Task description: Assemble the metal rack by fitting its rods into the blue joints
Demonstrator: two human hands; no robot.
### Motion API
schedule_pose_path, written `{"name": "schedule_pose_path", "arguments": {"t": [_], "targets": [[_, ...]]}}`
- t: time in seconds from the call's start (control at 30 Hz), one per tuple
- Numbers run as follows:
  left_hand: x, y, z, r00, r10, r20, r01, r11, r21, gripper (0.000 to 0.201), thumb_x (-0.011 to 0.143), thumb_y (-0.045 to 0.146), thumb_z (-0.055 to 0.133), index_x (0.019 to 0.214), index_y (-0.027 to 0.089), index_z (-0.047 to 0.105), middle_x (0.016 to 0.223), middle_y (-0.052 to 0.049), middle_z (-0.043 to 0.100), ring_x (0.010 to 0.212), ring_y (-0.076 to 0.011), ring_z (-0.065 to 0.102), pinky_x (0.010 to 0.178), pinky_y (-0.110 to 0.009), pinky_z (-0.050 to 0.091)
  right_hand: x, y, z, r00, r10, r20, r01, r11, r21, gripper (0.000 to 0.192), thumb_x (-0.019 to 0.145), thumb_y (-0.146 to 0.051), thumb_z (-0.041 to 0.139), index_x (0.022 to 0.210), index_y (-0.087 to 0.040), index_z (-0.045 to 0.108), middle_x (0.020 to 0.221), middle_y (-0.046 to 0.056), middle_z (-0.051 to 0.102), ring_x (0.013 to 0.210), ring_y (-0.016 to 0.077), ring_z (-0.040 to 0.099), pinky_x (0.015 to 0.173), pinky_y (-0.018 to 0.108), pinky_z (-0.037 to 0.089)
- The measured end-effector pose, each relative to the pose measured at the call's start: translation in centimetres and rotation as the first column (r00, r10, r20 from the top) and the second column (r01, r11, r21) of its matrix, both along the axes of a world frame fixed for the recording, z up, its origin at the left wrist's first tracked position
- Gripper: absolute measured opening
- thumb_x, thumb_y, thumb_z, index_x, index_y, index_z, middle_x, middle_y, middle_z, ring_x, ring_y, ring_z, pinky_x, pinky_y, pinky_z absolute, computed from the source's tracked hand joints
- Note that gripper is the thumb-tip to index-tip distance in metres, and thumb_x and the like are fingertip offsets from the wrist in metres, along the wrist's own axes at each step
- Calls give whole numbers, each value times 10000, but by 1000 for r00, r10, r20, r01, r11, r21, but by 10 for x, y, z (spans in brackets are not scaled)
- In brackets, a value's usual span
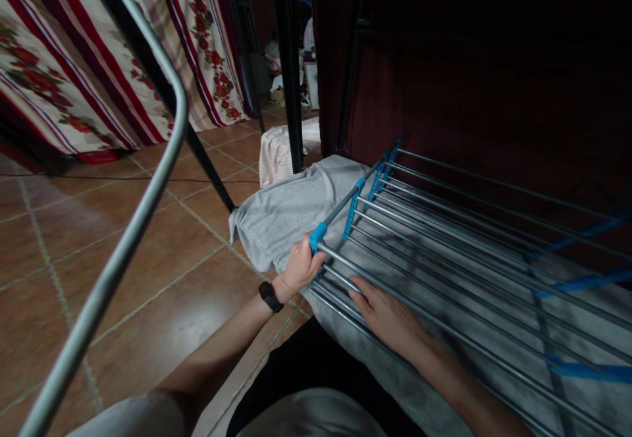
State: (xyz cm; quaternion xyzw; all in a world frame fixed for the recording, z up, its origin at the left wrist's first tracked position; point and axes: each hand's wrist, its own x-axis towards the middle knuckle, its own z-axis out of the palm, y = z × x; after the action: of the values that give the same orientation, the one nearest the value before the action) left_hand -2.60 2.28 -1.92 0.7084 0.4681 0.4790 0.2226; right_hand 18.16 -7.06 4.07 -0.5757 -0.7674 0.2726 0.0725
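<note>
Those rack bars [340, 259] are silvery grey with bright blue joints [318, 234]. Pale grey cloth [296, 208] to the left, orangey-brown floor tiles [237, 285], paler grout [158, 295]. Far-left curtain [101, 42]: cream, maroon stripes, red flowers. Black wristband [271, 297] too, btw.

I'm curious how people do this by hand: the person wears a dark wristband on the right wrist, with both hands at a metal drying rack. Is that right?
Not quite. In the head view, the dark wristband is on the left wrist. The left hand and right hand are indeed at a metal drying rack.
</note>
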Motion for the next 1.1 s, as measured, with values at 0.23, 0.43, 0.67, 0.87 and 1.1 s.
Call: {"name": "schedule_pose_path", "arguments": {"t": [0.23,0.43,0.67,0.87,1.1], "targets": [[-14,11,-6,974,2,-225,7,999,37,516,777,693,512,948,210,578,836,-111,626,777,-281,592,775,-404,457,-2,1,5,999,-7,-34,6,999,-43,441,1019,-324,293,1362,-192,537,1247,115,679,1153,224,640,963,339,490],[-13,11,-9,968,16,-249,-1,998,57,517,802,683,479,948,200,586,804,-102,613,751,-275,589,756,-408,463,-1,1,3,1000,9,-15,-10,999,-30,442,1021,-344,296,1366,-200,531,1267,107,671,1158,218,637,970,329,482],[-16,13,-6,962,9,-272,8,998,62,504,798,696,497,880,208,594,766,-90,586,749,-272,595,765,-410,476,1,-13,0,979,6,204,-37,988,150,485,1030,-416,289,1431,-208,464,1257,127,672,1070,263,678,858,343,531],[-17,13,-3,979,-10,-204,21,998,52,479,768,663,568,901,205,608,772,-91,605,738,-273,599,758,-410,473,12,-36,2,924,-98,369,6,970,243,425,1033,-397,287,1350,-232,518,1236,126,679,989,252,699,776,336,531],[-7,6,-9,993,-92,71,97,993,-67,425,859,548,515,1064,188,613,925,-90,681,823,-230,622,781,-354,472,27,-64,-10,906,-233,354,92,923,373,365,1037,-352,327,1303,-237,550,1209,93,692,936,216,699,767,330,502]]}}
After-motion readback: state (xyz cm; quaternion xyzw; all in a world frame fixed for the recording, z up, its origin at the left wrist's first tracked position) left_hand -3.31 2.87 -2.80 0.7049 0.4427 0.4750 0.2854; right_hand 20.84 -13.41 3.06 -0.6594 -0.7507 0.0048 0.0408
